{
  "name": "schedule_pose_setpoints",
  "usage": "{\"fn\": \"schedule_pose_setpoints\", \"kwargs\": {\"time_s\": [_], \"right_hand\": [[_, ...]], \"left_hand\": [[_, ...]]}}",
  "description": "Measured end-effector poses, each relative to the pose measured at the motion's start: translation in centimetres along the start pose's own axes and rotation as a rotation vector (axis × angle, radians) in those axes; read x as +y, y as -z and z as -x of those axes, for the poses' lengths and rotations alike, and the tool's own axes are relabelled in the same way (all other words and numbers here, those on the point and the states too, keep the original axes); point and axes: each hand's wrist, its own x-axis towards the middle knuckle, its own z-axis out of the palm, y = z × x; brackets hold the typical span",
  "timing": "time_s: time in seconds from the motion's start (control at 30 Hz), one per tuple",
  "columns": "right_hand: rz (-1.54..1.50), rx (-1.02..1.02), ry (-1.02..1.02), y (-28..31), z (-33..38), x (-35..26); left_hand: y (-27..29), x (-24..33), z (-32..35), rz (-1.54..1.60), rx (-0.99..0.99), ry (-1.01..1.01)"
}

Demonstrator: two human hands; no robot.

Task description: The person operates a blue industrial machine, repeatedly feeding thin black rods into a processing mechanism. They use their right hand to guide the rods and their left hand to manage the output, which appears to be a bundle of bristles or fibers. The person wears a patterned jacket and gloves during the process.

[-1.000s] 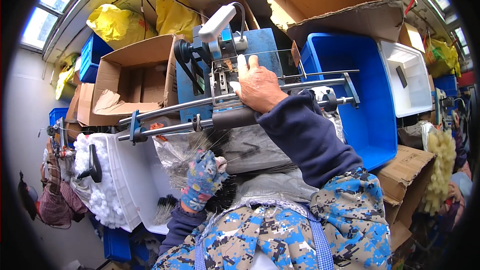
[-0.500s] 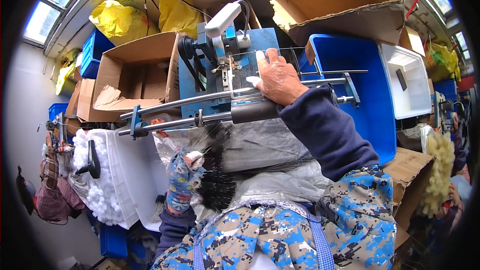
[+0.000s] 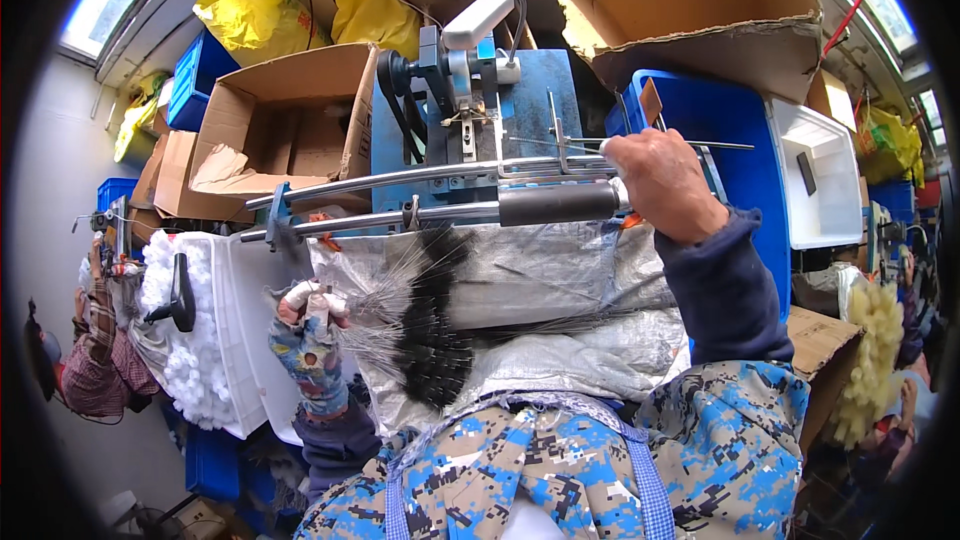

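Observation:
My right hand (image 3: 662,183) grips the right end of a steel bar with a black sleeve (image 3: 556,205) on a blue machine (image 3: 470,120). My left hand (image 3: 310,320), in a patterned fingerless glove, pinches a fan of thin grey wires (image 3: 375,310) at the left. Those wires run into a bunch of black bristles (image 3: 435,330) lying on a grey woven sack (image 3: 560,310) under the bars. A second steel rod (image 3: 400,178) runs parallel above the sleeved bar.
An open cardboard box (image 3: 285,130) stands left of the machine, a blue bin (image 3: 745,160) and a white tray (image 3: 825,175) to its right. A white tub of white fluffy balls (image 3: 195,340) sits at the left. Another person (image 3: 95,360) is at the far left edge.
My right hand slid rightward along the bar to its end. My left hand moved left and outward, drawing the wires and black bristles out across the sack.

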Motion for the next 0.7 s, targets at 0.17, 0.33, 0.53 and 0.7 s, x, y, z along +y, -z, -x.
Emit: {"fn": "schedule_pose_setpoints", "kwargs": {"time_s": [0.17, 0.33, 0.53, 0.7], "right_hand": [[-0.663, 0.26, 0.357, -2.5, 3.1, -7.1], [-1.935, 0.046, 0.276, -2.4, 2.1, -11.9], [-1.554, 0.188, 0.213, -0.3, 1.1, -9.8], [-1.679, -0.013, 0.427, -2.3, 0.5, -11.6]], "left_hand": [[-3.3, 1.1, -0.3, -0.021, -0.222, 0.217], [-8.9, 1.8, 0.7, -0.181, -0.672, -0.064], [-6.6, 0.4, 0.9, -0.005, -0.55, 0.197], [-7.6, -0.1, 0.2, -0.158, -0.646, -0.062]]}}
